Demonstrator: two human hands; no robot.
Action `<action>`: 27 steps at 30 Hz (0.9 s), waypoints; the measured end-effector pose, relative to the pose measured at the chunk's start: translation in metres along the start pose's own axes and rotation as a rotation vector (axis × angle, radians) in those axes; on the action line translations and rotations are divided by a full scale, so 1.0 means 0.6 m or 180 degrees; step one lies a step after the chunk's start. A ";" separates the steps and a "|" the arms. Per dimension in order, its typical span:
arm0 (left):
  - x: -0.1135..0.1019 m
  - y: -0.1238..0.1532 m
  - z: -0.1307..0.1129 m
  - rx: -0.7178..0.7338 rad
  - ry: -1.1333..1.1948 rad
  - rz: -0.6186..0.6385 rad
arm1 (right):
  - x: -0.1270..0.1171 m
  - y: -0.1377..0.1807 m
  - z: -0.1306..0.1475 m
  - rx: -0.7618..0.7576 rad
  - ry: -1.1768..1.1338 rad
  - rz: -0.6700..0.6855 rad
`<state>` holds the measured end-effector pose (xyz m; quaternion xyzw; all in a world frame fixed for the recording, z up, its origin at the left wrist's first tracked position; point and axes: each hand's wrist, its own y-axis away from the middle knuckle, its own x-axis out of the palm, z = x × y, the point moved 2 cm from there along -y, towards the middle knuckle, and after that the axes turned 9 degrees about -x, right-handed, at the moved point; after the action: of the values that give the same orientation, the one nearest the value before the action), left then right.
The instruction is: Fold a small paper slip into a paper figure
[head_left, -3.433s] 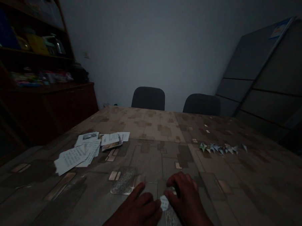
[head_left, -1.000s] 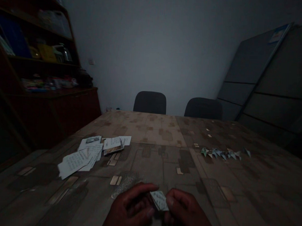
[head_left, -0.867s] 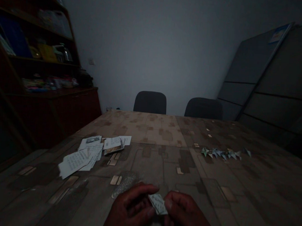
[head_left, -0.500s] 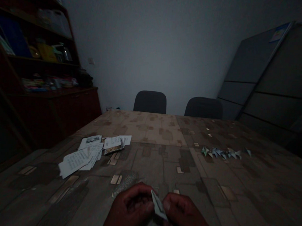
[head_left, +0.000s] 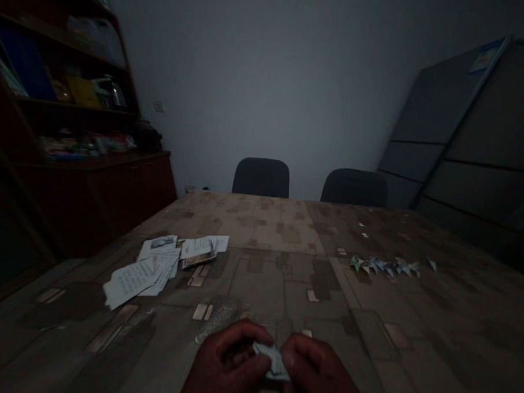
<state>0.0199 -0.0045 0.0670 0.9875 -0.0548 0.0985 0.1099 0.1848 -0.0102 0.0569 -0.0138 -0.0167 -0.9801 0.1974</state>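
Between my hands, at the near edge of the view, is a small folded piece of pale paper (head_left: 274,361). My left hand (head_left: 231,363) has its thumb on the paper's left end, with the index finger curved over behind it. My right hand (head_left: 317,373) pinches the other end between thumb and bent fingers. Part of the paper is covered by my fingers, and its exact folded form is too small and dark to make out.
Loose printed sheets (head_left: 132,279) and a small stack of cards (head_left: 197,250) lie at the left on the patterned tablecloth (head_left: 257,300). Several small folded paper shapes (head_left: 384,265) form a row at the right. Two dark chairs (head_left: 261,177) stand behind the table.
The folded paper has tipped from steeply slanted to flatter between my fingers. My left index finger has come further over toward my right hand. The things on the table stay where they were.
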 end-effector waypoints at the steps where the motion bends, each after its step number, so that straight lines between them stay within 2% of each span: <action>1: 0.001 0.000 -0.002 -0.0028 0.0011 -0.0002 | 0.000 0.001 0.002 -0.0124 0.0053 -0.0064; 7: 0.003 -0.001 -0.006 -0.0089 -0.0144 -0.0177 | -0.004 0.008 0.014 -0.1054 0.1125 -0.0462; 12: 0.003 -0.002 -0.003 -0.0131 -0.0117 -0.0240 | -0.008 0.007 0.017 -0.1653 0.1578 -0.0211; 20: 0.001 -0.002 0.000 -0.0077 -0.0179 -0.0163 | -0.008 0.007 0.013 -0.1698 0.1656 -0.0093; 27: 0.002 -0.002 0.000 -0.0068 -0.0140 -0.0112 | -0.009 0.006 0.013 -0.1663 0.1593 -0.0156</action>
<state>0.0211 -0.0037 0.0670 0.9890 -0.0409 0.0743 0.1209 0.1913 -0.0111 0.0644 0.1770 0.2829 -0.9287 0.1615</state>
